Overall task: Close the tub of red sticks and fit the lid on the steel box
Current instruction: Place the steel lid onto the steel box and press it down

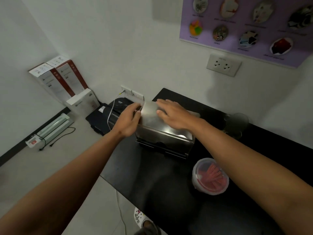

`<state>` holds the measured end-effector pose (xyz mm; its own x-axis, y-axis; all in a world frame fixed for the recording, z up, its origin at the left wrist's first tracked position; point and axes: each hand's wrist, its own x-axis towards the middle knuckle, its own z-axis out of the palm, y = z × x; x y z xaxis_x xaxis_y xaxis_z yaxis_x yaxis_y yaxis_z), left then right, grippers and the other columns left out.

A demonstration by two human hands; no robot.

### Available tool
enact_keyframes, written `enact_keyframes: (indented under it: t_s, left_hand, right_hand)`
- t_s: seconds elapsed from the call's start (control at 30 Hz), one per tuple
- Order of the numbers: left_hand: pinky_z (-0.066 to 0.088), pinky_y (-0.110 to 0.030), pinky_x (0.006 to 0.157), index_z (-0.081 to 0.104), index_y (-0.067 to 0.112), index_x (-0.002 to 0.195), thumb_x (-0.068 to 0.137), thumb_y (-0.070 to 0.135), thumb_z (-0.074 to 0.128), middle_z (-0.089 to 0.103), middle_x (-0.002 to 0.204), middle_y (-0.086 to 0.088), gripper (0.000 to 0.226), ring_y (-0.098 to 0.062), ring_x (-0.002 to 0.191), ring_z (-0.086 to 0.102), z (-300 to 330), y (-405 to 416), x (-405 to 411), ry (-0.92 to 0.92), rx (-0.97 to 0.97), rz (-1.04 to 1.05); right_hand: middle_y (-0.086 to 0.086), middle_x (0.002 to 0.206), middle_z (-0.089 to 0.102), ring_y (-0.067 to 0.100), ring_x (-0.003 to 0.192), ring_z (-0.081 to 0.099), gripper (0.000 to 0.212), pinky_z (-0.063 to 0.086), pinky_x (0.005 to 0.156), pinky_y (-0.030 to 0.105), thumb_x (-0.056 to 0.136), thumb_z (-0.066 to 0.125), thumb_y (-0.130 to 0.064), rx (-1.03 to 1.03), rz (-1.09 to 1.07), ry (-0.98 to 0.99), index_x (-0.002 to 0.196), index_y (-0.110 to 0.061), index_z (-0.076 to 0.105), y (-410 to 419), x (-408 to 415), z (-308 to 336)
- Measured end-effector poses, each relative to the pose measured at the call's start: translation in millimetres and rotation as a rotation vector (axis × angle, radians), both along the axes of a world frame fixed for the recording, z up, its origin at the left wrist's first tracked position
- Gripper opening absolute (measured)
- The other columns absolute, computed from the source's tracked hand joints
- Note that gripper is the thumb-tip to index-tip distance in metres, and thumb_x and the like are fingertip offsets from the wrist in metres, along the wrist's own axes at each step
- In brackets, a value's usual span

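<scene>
The steel box [166, 141] stands on the black table [152, 184], its shiny front wall facing me. A frosted translucent lid [150, 112] lies across its top. My left hand [128, 119] grips the lid's left edge with thumb and fingers. Flat on the lid's right part lies my right hand [174, 114], fingers spread. The round clear tub of red sticks [210, 176] sits nearer me, right of the box and under my right forearm, with a clear lid on it.
A clear plastic container [237, 124] stands at the table's far right. Left of the table, on the floor, are a black shredder [110, 116] with a white cable, white cartons [64, 82] and a laminator [50, 129]. A wall socket [223, 65] is above.
</scene>
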<state>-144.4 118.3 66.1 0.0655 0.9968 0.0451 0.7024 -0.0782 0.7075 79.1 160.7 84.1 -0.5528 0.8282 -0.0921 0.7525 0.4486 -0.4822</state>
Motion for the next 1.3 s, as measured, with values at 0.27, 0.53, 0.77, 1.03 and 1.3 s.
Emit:
enact_keyframes:
  t_s: [0.27, 0.53, 0.77, 1.03, 1.3]
  left_hand:
    - [0.056, -0.030, 0.101, 0.078, 0.040, 0.099, 0.105, 0.009, 0.055, 0.082, 0.097, 0.021, 0.039, 0.003, 0.096, 0.075, -10.8, -1.7, -13.1, -0.408, -0.227, 0.137]
    - [0.056, -0.031, 0.098, 0.078, 0.047, 0.094, 0.108, 0.011, 0.055, 0.082, 0.093, 0.019, 0.045, -0.007, 0.097, 0.073, -12.2, -0.4, -16.1, -0.432, -0.224, 0.108]
    - [0.055, -0.008, 0.080, 0.065, 0.028, 0.128, 0.109, 0.007, 0.052, 0.078, 0.096, 0.021, 0.031, 0.016, 0.084, 0.071, 1.0, -8.2, -11.5, -0.389, -0.200, 0.037]
    - [0.050, -0.009, 0.094, 0.040, 0.024, 0.162, 0.105, 0.022, 0.064, 0.061, 0.136, 0.012, 0.062, 0.008, 0.110, 0.062, -9.7, -21.5, -10.6, -0.169, -0.116, -0.125]
    - [0.046, -0.020, 0.100, 0.042, 0.021, 0.162, 0.104, 0.022, 0.065, 0.061, 0.145, 0.003, 0.063, -0.011, 0.122, 0.061, -12.9, -19.4, -7.9, -0.096, -0.084, -0.054]
  right_hand:
    - [0.006, 0.096, 0.065, 0.027, 0.090, 0.061, 0.035, 0.051, 0.086, 0.049, 0.111, 0.039, -0.034, -0.042, 0.009, -0.025, 0.096, -0.010, 0.060, 21.0, -41.5, 17.6]
    - [0.001, 0.100, 0.066, 0.025, 0.093, 0.062, 0.018, 0.052, 0.085, 0.049, 0.106, 0.050, -0.028, -0.002, 0.026, -0.039, 0.100, -0.017, 0.063, 23.0, -44.6, 13.4]
    - [0.007, 0.123, 0.066, 0.029, 0.112, 0.061, 0.032, 0.045, 0.090, 0.037, 0.102, 0.060, -0.039, -0.074, 0.066, -0.058, 0.126, -0.017, 0.060, 15.0, -26.6, 18.8]
    - [-0.001, 0.158, 0.036, 0.029, 0.139, 0.037, 0.086, 0.031, 0.112, 0.053, 0.084, 0.051, -0.077, 0.063, -0.029, -0.240, 0.154, -0.029, 0.036, -23.9, 31.1, -11.8]
    - [-0.002, 0.159, 0.037, 0.029, 0.141, 0.037, 0.088, 0.030, 0.114, 0.051, 0.080, 0.042, -0.079, 0.126, -0.053, -0.208, 0.153, -0.030, 0.038, -33.5, 34.2, -15.5]
